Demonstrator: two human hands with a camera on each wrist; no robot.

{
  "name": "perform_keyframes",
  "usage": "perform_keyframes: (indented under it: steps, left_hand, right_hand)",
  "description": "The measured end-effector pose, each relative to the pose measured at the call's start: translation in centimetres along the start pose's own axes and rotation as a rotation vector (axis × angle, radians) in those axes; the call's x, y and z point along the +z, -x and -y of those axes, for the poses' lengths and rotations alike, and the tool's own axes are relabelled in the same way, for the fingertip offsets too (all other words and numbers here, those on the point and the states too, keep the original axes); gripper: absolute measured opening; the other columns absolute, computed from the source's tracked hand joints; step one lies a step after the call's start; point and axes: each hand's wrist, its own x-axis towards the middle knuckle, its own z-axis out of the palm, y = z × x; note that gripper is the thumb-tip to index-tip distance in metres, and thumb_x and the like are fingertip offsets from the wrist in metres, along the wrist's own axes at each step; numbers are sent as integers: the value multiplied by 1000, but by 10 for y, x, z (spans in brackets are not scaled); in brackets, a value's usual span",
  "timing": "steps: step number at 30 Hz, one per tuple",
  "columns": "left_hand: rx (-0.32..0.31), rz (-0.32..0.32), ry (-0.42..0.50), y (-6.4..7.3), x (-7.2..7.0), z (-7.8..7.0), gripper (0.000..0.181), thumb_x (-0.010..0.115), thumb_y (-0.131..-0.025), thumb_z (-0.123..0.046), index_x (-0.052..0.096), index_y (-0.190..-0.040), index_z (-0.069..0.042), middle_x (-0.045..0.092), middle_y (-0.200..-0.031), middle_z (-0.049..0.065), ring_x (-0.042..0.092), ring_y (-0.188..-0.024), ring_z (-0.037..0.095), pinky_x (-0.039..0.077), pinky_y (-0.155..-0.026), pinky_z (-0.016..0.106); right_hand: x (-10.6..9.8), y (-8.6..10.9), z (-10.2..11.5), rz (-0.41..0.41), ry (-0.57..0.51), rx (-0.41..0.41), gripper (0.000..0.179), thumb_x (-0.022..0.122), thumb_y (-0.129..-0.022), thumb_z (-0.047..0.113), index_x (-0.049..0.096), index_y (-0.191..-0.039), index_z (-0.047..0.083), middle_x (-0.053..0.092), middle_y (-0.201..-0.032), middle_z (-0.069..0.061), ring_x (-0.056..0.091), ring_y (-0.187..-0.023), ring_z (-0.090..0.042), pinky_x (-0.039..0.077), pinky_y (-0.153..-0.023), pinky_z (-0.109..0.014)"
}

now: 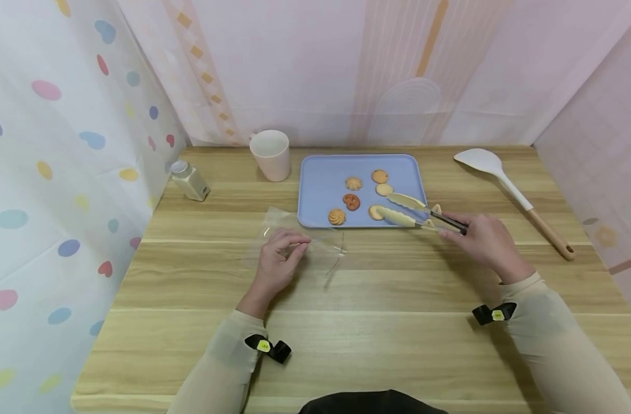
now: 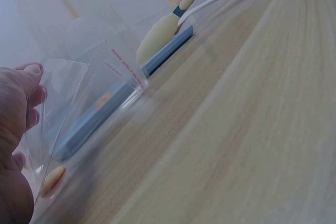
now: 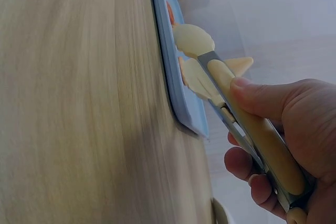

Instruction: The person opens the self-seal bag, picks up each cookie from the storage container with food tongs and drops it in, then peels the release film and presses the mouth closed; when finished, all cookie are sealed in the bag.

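My left hand (image 1: 280, 263) pinches the edge of a clear plastic bag (image 1: 323, 253) in front of the tray. Low in the left wrist view, a cookie (image 2: 53, 182) shows at the bag's film beside the palm. A blue tray (image 1: 319, 175) carries several cookies, among them a pretzel-shaped one (image 1: 351, 202) and a swirled one (image 1: 337, 217). With thumb and fingers, my right hand (image 1: 485, 240) grips cream-tipped tongs (image 3: 252, 129). Their tips are spread over the tray's right half, the lower tip overlapping a pale round cookie (image 1: 376, 213), the upper one beside another (image 1: 384, 190).
Behind the tray's left corner stands a pale pink mug (image 1: 272, 158). A small shaker jar (image 1: 190, 180) leans farther left. To the right lies a white spatula (image 1: 514, 187) with a wooden handle. Curtains hang along the table's back and sides.
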Motion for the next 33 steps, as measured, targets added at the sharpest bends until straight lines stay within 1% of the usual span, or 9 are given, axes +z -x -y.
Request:
perform_keyframes:
  steps: [3,6,11,15,18,25,28,33]
  left_hand:
    - [9,-6,1,-1,0,1,10,66,-81,15,69,-88,9,66,-88,21,56,-93,38,41,-88,28]
    - [25,-14,7,-2,0,2,10,67,-80,16,69,-87,9,67,-87,21,56,-91,37,41,-88,28]
    - [46,-17,13,-3,0,5,11,67,-80,16,69,-87,8,67,-87,20,56,-90,35,41,-87,27]
    - [40,-14,8,-3,0,6,10,67,-81,15,69,-88,7,66,-87,19,56,-91,32,41,-87,26]
    - [32,-7,8,-3,0,5,10,67,-81,15,69,-88,7,66,-87,19,56,-91,32,42,-87,26]
    - [41,-5,3,-3,1,3,10,66,-80,17,69,-87,9,66,-86,21,56,-89,35,42,-85,28]
    - [51,-7,0,-3,1,3,11,66,-80,17,69,-87,9,66,-86,21,56,-88,36,43,-84,28]
    - [46,-20,5,0,2,4,11,67,-79,17,69,-87,9,66,-85,20,56,-87,35,43,-83,26]
  right_hand:
    - [-3,-1,0,-1,8,19,45,69,-89,38,65,-125,12,28,-47,7,25,-46,-12,25,-43,-31]
    - [-5,-1,1,-3,10,20,46,69,-88,38,65,-126,13,26,-46,7,25,-46,-12,25,-43,-30]
    - [-10,-1,5,7,-1,-5,48,70,-87,41,65,-127,14,24,-46,9,23,-44,-10,24,-42,-29]
    - [-11,-3,7,16,9,-34,49,71,-86,40,65,-126,13,25,-46,10,21,-44,-7,23,-40,-28]
    - [-11,-4,8,21,21,-32,48,73,-85,39,66,-124,12,24,-47,11,21,-44,-7,23,-40,-27]
    - [-11,-8,12,37,26,-51,47,76,-83,34,67,-122,10,19,-47,11,20,-46,-9,23,-42,-30]
    - [-10,-8,14,45,24,-47,47,76,-83,35,67,-122,10,18,-47,12,20,-46,-10,24,-42,-31]
    - [-10,-10,15,63,41,-34,48,75,-83,36,66,-124,11,18,-48,11,21,-48,-11,24,-43,-31]
